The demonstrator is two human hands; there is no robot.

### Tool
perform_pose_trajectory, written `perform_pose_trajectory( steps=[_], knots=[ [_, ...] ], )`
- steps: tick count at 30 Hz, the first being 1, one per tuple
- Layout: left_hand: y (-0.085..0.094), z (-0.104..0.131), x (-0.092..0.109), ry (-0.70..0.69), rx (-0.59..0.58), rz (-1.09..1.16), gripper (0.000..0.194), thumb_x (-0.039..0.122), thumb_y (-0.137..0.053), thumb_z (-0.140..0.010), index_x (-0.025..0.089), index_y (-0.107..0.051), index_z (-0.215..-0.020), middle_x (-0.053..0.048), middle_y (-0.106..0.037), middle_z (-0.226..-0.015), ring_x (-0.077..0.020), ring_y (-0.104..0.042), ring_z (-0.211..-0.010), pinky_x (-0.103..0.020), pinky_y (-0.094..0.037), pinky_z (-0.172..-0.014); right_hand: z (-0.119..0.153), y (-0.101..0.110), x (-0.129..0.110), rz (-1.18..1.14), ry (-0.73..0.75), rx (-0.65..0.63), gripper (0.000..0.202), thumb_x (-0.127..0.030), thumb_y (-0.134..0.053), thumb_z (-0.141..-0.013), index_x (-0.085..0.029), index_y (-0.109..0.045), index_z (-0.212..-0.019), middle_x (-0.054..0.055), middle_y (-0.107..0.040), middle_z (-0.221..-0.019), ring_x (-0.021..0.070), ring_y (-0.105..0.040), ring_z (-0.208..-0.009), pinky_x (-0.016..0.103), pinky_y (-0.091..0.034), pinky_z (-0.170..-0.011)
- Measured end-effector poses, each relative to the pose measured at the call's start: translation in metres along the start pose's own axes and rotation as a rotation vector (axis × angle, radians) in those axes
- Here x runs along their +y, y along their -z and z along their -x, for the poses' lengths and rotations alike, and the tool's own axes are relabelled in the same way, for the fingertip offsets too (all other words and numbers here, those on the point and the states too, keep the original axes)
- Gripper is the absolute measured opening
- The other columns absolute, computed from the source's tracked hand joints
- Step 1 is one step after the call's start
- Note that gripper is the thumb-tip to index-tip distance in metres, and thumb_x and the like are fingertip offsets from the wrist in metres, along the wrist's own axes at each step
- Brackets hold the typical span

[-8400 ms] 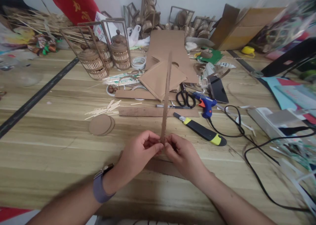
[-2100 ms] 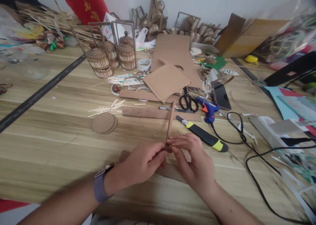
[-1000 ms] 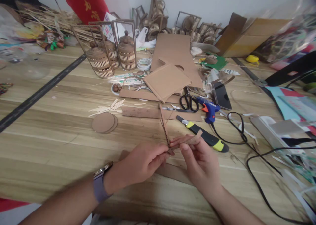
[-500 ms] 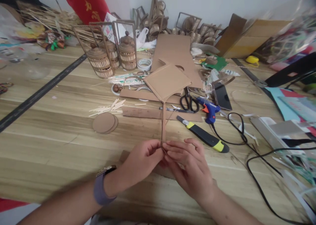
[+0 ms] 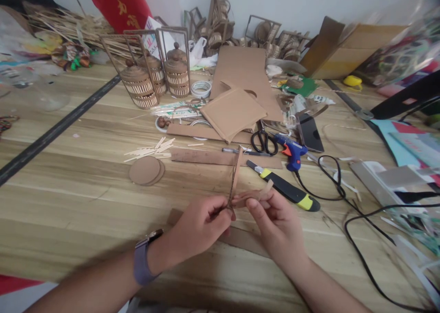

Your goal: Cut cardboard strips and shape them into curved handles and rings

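My left hand point(image 5: 206, 219), with a watch on its wrist, is closed in a pinch on a narrow cardboard strip point(image 5: 236, 173) that stands up and away from the fingers. My right hand point(image 5: 283, 226) pinches a thin brown strip point(image 5: 252, 195) with a pale end above the fingers. This thin strip runs across to the left fingertips; whether it joins the cardboard strip there is hidden. Below the hands lies a flat cardboard piece point(image 5: 245, 242). A utility knife point(image 5: 285, 187) rests just beyond my right hand, and cardboard discs point(image 5: 145, 170) lie beyond my left.
A blue glue gun point(image 5: 292, 152), its black cord point(image 5: 357, 253), scissors point(image 5: 264, 141) and a phone point(image 5: 310, 132) lie to the right. Small wooden sticks point(image 5: 149, 149) are left of a flat cardboard strip point(image 5: 202, 157). Lidded slatted baskets point(image 5: 139, 84) stand at the back left.
My right hand has moved right from the left fingertips, and a thin strip now shows between them. The cardboard strip's upper end has tilted right.
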State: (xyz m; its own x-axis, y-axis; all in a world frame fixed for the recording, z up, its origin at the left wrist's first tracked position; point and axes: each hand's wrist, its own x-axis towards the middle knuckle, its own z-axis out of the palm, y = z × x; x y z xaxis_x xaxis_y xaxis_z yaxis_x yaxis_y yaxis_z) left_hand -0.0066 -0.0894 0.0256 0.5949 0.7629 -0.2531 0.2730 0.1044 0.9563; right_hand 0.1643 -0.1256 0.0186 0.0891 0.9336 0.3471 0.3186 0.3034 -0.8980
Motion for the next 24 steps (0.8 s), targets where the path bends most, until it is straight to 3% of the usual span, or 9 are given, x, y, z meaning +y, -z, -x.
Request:
perform_pose_trajectory(
  steps=[4, 9, 15, 19, 24],
  knots=[
    [0.0006, -0.0008, -0.0002, 0.02, -0.03, 0.079, 0.027, 0.041, -0.05, -0.089, 0.017, -0.058, -0.079, -0.001, -0.064, -0.069, -0.0147, -0.06, -0.065, -0.024, -0.045, -0.058, 0.0019, 0.0002, -0.0011, 0.14, 0.124, 0.009, 0.007, -0.024, -0.061, -0.092, -0.025, -0.067, -0.088, 0.003, -0.077, -0.085, 0.0187, -0.074, -0.082, 0.03, -0.06, -0.069],
    [0.0005, -0.0028, -0.0012, 0.054, -0.056, 0.173, 0.024, 0.035, -0.05, -0.089, 0.016, -0.063, -0.084, -0.003, -0.065, -0.072, -0.0159, -0.062, -0.07, -0.027, -0.049, -0.065, 0.0009, 0.0008, -0.0024, 0.267, 0.284, -0.027, 0.013, -0.015, -0.059, -0.089, -0.027, -0.064, -0.093, 0.002, -0.077, -0.085, 0.0192, -0.074, -0.085, 0.034, -0.059, -0.074],
    [0.0, -0.0027, 0.0009, 0.051, -0.05, 0.123, 0.027, 0.037, -0.044, -0.094, 0.017, -0.06, -0.085, 0.002, -0.054, -0.064, -0.0127, -0.052, -0.06, -0.024, -0.04, -0.057, -0.0019, 0.0, -0.0048, 0.414, 0.472, -0.06, 0.021, -0.01, -0.059, -0.086, -0.027, -0.061, -0.099, 0.0, -0.078, -0.085, 0.0204, -0.076, -0.083, 0.039, -0.058, -0.083],
    [0.0012, 0.0009, 0.0027, -0.035, 0.007, -0.002, 0.027, 0.025, -0.041, -0.093, 0.018, -0.059, -0.074, 0.003, -0.054, -0.063, -0.0116, -0.048, -0.06, -0.024, -0.036, -0.058, 0.0009, -0.0012, -0.0064, 0.376, 0.406, -0.022, 0.018, -0.013, -0.055, -0.09, -0.028, -0.061, -0.099, 0.0, -0.078, -0.083, 0.02, -0.076, -0.082, 0.037, -0.061, -0.082],
    [0.003, 0.0035, 0.0054, -0.072, -0.015, -0.13, 0.03, 0.021, -0.041, -0.091, 0.018, -0.059, -0.067, 0.003, -0.056, -0.061, -0.0114, -0.049, -0.058, -0.024, -0.034, -0.057, 0.0017, -0.0008, -0.004, 0.105, 0.119, 0.063, 0.013, -0.022, -0.05, -0.098, -0.025, -0.061, -0.091, 0.002, -0.075, -0.082, 0.0176, -0.074, -0.077, 0.029, -0.061, -0.065]
  ],
)
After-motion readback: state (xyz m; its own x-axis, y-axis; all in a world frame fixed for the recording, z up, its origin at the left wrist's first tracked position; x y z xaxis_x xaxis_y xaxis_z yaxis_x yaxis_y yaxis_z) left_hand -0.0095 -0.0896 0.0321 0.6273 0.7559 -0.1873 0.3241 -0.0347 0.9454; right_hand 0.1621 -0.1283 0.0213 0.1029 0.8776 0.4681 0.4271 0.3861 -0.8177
